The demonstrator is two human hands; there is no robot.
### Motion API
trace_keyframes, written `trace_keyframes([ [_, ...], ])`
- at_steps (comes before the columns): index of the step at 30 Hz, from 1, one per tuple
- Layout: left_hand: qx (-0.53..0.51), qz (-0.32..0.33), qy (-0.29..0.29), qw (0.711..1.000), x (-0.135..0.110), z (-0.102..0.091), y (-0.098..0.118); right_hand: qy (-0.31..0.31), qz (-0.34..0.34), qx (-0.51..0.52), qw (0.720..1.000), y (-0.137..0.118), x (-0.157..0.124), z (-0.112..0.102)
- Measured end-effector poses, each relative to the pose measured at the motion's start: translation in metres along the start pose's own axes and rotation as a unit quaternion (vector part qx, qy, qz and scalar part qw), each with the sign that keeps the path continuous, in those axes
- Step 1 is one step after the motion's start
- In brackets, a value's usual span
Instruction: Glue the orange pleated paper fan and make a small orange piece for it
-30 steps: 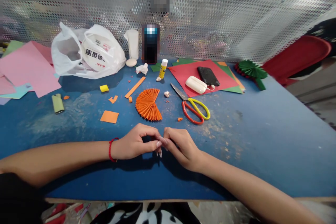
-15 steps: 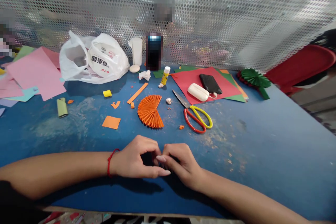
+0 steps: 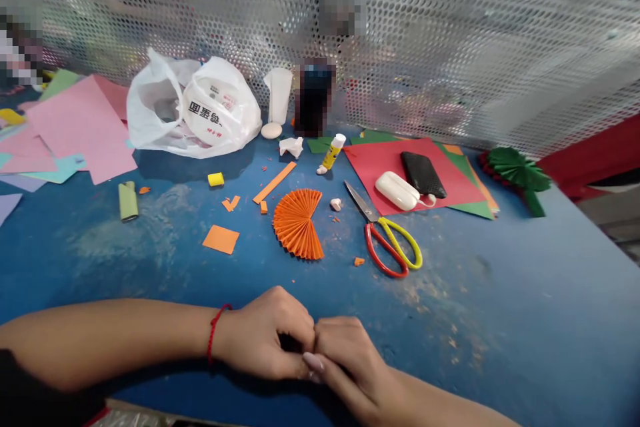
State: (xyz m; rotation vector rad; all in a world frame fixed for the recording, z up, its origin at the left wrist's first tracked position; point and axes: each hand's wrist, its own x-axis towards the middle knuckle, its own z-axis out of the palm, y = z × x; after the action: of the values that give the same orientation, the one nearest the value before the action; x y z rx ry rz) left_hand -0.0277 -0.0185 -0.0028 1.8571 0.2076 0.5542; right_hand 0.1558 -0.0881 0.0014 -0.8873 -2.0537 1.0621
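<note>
My left hand (image 3: 270,333), a red string bracelet at its wrist, is curled with thumb and fingers drawn together. It meets my right hand (image 3: 349,353), whose fingers are also bent in, the thumb tips close to each other. Anything between the fingertips is hidden. Beyond them lies a pleated orange paper fan (image 3: 299,224), spread to more than a half circle. A pair of scissors (image 3: 393,240) with one red and one yellow handle rests to its right. An orange paper square (image 3: 221,239) and an orange strip (image 3: 275,182) lie to its left.
A glue stick (image 3: 333,152) stands tilted, its yellow cap (image 3: 216,179) apart. A white plastic bag (image 3: 195,113), pink paper (image 3: 80,123), red paper (image 3: 360,153) with a white case (image 3: 397,190) and black pouch (image 3: 423,174), and a green pleated paper piece (image 3: 520,170) line the perforated metal screen.
The view has shifted, so the table things appear further right. My hands have drawn closer together, and the gap inside my left hand's curl has narrowed.
</note>
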Motion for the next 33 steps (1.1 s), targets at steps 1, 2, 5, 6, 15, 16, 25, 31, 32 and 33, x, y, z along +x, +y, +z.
trace_keyframes([
  [1,-0.011,-0.010,0.002,1.000,0.000,-0.001,0.000,0.005,0.000,0.000,1.000,0.000,0.000,0.000],
  [2,-0.017,-0.019,0.005,1.000,0.000,-0.001,0.000,0.012,0.000,0.002,1.000,0.001,-0.001,0.001],
  [5,-0.019,-0.032,0.017,0.999,-0.001,-0.003,-0.001,0.038,0.004,0.020,0.999,0.003,-0.002,0.003],
  [6,-0.019,-0.030,0.019,0.999,-0.001,-0.003,0.000,0.041,0.006,0.027,0.999,0.003,-0.002,0.003],
  [15,-0.012,0.004,0.029,0.999,0.003,-0.007,0.006,0.041,0.029,0.013,0.999,0.002,-0.002,-0.001],
  [16,-0.005,0.012,0.036,0.999,0.002,-0.007,0.006,0.041,0.032,0.014,0.999,0.002,-0.003,0.000],
  [25,0.019,0.038,0.044,0.998,0.001,-0.011,0.002,0.033,0.035,-0.009,0.999,-0.002,0.000,0.000],
  [31,-0.002,-0.026,0.048,0.999,0.003,-0.016,0.001,0.050,0.092,0.050,0.993,0.002,0.005,-0.001],
  [32,-0.012,-0.040,0.048,0.998,0.004,-0.017,0.001,0.050,0.098,0.066,0.992,0.003,0.006,-0.001],
  [33,-0.023,-0.054,0.048,0.997,0.005,-0.018,0.001,0.050,0.100,0.079,0.991,0.003,0.006,-0.002],
])
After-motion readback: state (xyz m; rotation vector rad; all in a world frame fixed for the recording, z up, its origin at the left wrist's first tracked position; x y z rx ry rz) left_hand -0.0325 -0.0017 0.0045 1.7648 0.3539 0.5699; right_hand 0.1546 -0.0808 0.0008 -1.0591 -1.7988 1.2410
